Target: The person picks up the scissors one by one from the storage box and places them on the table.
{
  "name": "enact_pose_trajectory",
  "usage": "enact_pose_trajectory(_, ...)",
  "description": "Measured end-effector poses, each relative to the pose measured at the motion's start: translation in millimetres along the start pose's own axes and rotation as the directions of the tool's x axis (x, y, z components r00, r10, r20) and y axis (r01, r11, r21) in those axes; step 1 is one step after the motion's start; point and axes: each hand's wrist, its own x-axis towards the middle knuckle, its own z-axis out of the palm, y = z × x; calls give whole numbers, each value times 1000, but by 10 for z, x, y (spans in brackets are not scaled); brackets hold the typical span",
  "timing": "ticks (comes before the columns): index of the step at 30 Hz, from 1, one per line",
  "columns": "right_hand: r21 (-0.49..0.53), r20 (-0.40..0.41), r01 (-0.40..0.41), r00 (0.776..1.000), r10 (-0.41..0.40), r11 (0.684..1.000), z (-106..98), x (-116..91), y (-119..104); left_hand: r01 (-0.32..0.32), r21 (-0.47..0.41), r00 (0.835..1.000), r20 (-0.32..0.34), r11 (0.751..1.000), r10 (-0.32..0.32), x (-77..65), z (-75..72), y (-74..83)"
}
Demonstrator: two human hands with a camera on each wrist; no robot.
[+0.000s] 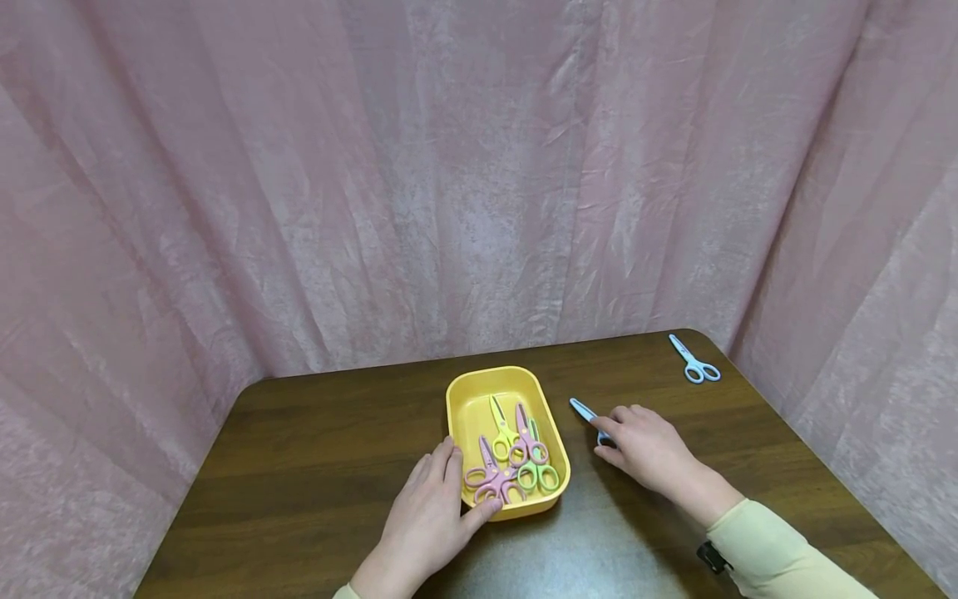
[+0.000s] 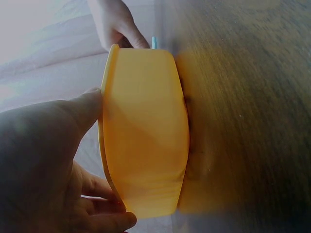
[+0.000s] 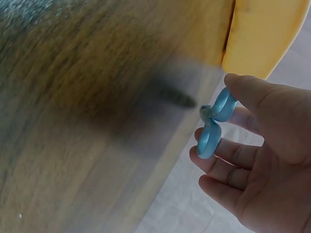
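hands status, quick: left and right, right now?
Left hand: open, fingers resting against the yellow tray.
Right hand: closed, pinching the nearer blue scissors.

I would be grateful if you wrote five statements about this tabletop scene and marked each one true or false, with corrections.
1. The left hand touches the yellow tray. True.
2. The right hand holds pink scissors. False: it holds blue scissors.
3. Yellow scissors and green scissors lie inside the tray. True.
4. The tray is upside down. False: it stands upright, open side up.
5. A second pair of blue scissors lies beside the table's near left corner. False: it lies on the table, near its far right corner.
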Motion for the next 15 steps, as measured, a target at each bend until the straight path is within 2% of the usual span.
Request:
enact_pose_trajectory(7, 2, 13, -2, 1000, 2, 1000, 24, -17, -17, -21, 26, 999, -38, 999, 22, -3, 4, 5)
enact_pose_trajectory(15, -7, 35, -6, 999, 6, 1000, 37, -24, -20, -20, 16, 999, -39, 1000, 20, 0, 3, 7)
